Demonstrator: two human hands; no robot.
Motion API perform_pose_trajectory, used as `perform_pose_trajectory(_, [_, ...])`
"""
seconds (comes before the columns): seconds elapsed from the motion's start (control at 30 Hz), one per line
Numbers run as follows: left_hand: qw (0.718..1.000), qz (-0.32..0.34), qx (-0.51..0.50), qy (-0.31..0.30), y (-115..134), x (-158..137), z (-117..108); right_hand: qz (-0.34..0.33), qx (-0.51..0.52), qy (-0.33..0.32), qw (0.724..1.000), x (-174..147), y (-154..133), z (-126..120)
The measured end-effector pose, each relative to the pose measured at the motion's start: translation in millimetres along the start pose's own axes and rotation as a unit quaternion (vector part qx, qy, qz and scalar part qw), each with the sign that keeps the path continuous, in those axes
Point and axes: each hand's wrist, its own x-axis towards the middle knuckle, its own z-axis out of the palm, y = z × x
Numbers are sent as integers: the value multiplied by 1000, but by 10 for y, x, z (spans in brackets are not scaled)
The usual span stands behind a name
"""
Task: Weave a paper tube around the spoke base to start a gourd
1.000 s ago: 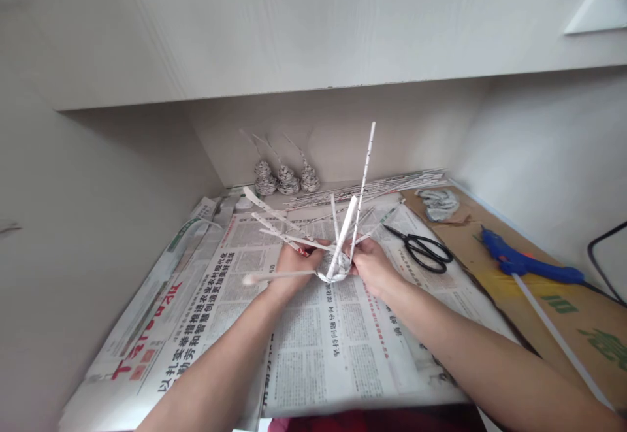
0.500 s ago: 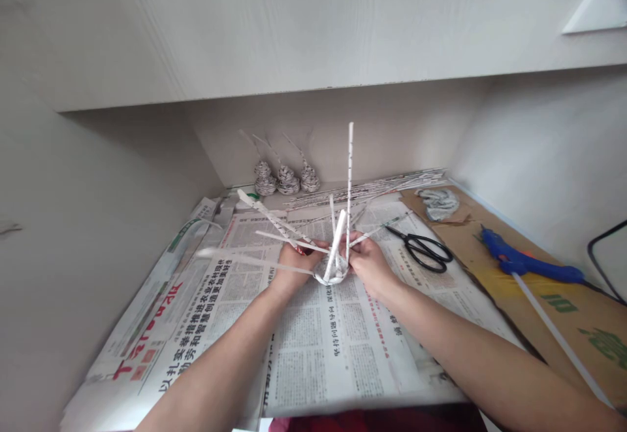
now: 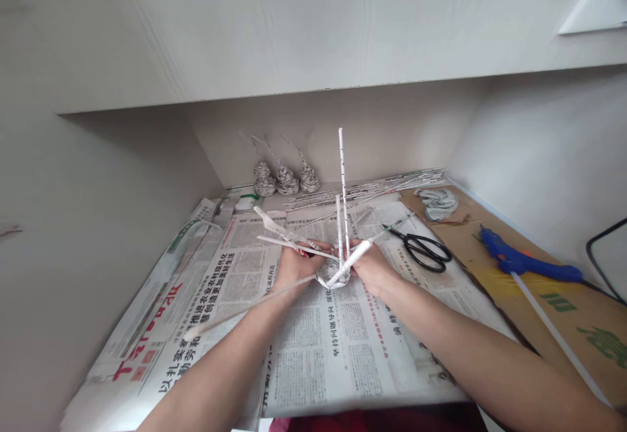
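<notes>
A small woven piece of rolled newspaper [image 3: 329, 276] is held above the newspaper-covered table, with several long paper tubes [image 3: 342, 177] sticking out of it upward and sideways. My left hand [image 3: 297, 267] grips its left side, fingers closed round the far part and partly hidden. On the right side my right hand [image 3: 371, 265] pinches the weave, its fingertips behind a tube. One blurred tube sweeps from the weave down to the left, across my left wrist. Something small and red shows at my left fingers; I cannot make out what it is.
Three finished woven gourds [image 3: 288, 180] stand at the back wall beside a bundle of paper rods [image 3: 367, 189]. Black scissors [image 3: 425, 251] lie right of my right hand. A blue glue gun [image 3: 529, 262] and crumpled newspaper [image 3: 438, 204] rest on cardboard [image 3: 548, 327]. An overhang [image 3: 313, 33] juts above.
The woven piece has turned slightly in my hands. One thick tube now leans to the right, the tall tube has shifted a little left, and the left-hand tube has swung down.
</notes>
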Motion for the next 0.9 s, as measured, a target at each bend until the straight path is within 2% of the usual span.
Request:
perform_pose_trajectory(0.07, [1000, -4, -12, 1, -1, -1, 8, 13, 13, -7, 1000, 13, -1, -9])
perform_pose_trajectory(0.2, [999, -10, -40, 6, -43, 15, 3, 54, 62, -62, 995, 27, 8, -22])
perform_pose_trajectory(0.33, [998, -35, -46, -31, -56, 45, -51, 23, 58, -42, 997, 18, 25, -7])
perform_pose_trajectory(0.43, [992, -84, -43, -80, 0, 64, -152, 2, 23, -9, 1000, 31, 34, -7])
perform_pose_trajectory(0.53, [979, -120, -86, -141, 111, 73, -297, -10, -10, -1, 1000, 75, 32, -38])
perform_pose_trajectory(0.67, [964, -92, -78, -237, 264, 73, -471, -24, -41, 2, 999, 132, 14, -92])
perform_pose_trajectory(0.73, [959, -81, -70, -264, 289, 77, -511, -28, -48, 5, 998, 136, 3, -104])
perform_pose_trajectory(0.8, [958, -89, -75, -263, 260, 91, -509, -29, -45, 0, 999, 121, -2, -100])
perform_pose_trajectory(0.9, [963, -132, -76, -221, 147, 119, -439, -28, -38, -17, 999, 80, 10, -80])
